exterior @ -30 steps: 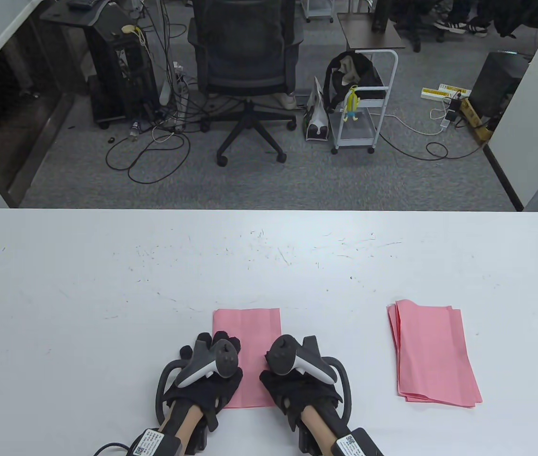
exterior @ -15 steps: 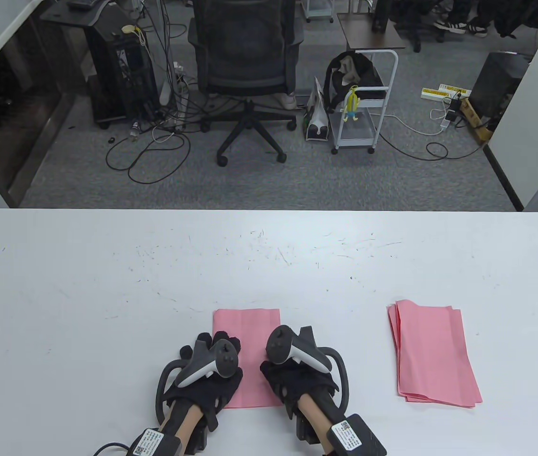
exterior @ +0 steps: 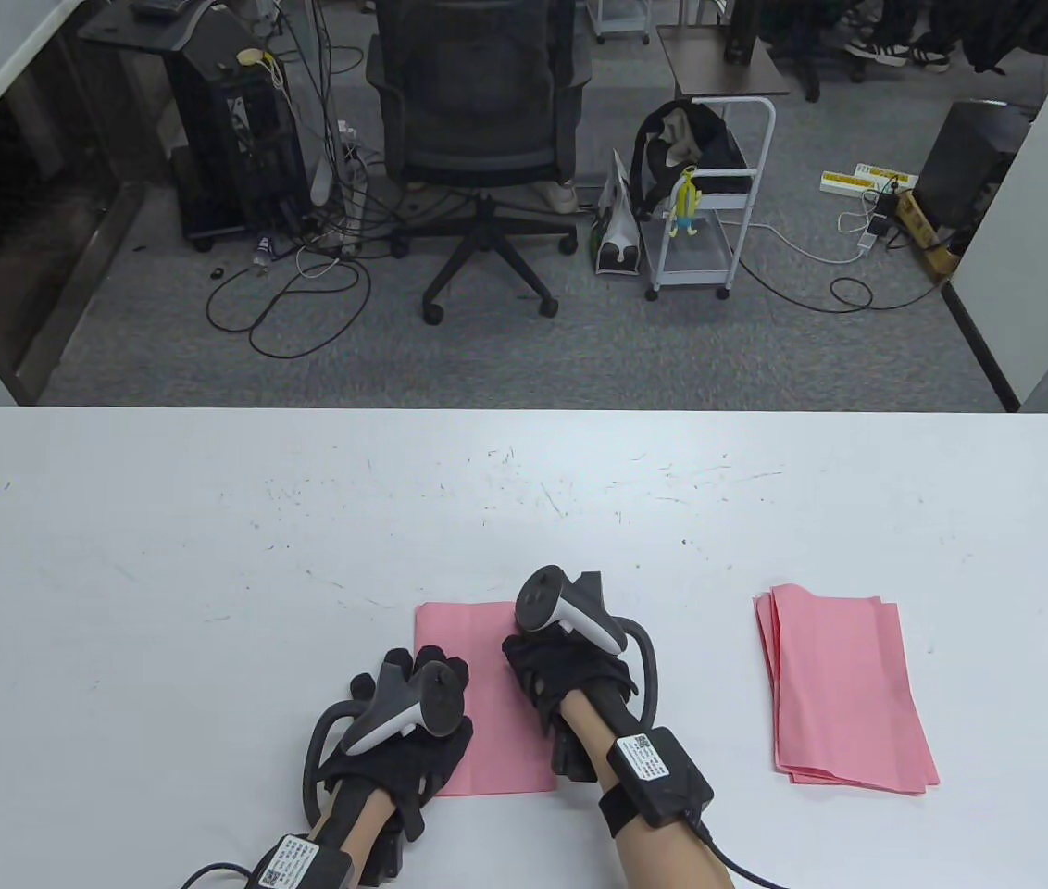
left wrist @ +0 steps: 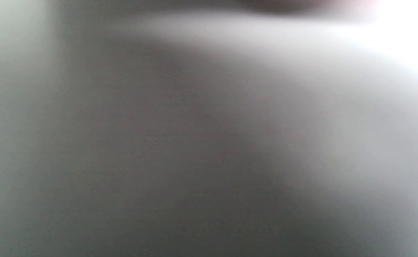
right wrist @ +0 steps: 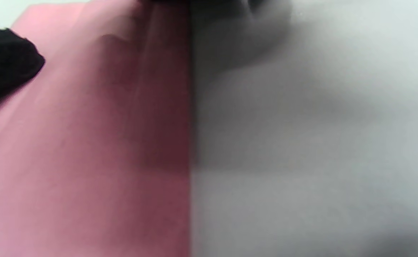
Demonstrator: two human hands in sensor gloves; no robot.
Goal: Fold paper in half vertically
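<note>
Folded pink paper (exterior: 478, 690) lying flat on the white table (exterior: 163, 556), near the near edge, roughly at the middle of the table's width. Long edges running near to far, straight right edge sharp against the bare table in the right wrist view (right wrist: 87, 160).

Left hand (exterior: 399, 732) resting palm down on the near left part of the sheet, fingers laid flat toward the far side, gripping nothing. Grey-and-white tracker (exterior: 408, 708) strapped over the back of it. Left wrist view only a grey blur, nothing readable there.

Right hand (exterior: 566, 667) palm down on the far right part of the sheet, over its right edge, farther from the near edge than the left hand. Fingers mostly hidden under its own tracker (exterior: 561, 607), so how wide they lie: cannot tell; no sign of paper lifted or pinched. Black box with a label (exterior: 658, 773) strapped on the right forearm, cable trailing off toward the near edge. In the right wrist view, a black gloved fingertip (right wrist: 5, 60) at the left edge lying on the pink sheet.

Well apart to the right, a stack of pink folded sheets (exterior: 848, 690), slightly fanned, untouched by either hand.

Beyond the far edge of the table: grey carpet, an office chair (exterior: 478, 120), a white wheeled cart (exterior: 709, 199), loose cables on the floor.
</note>
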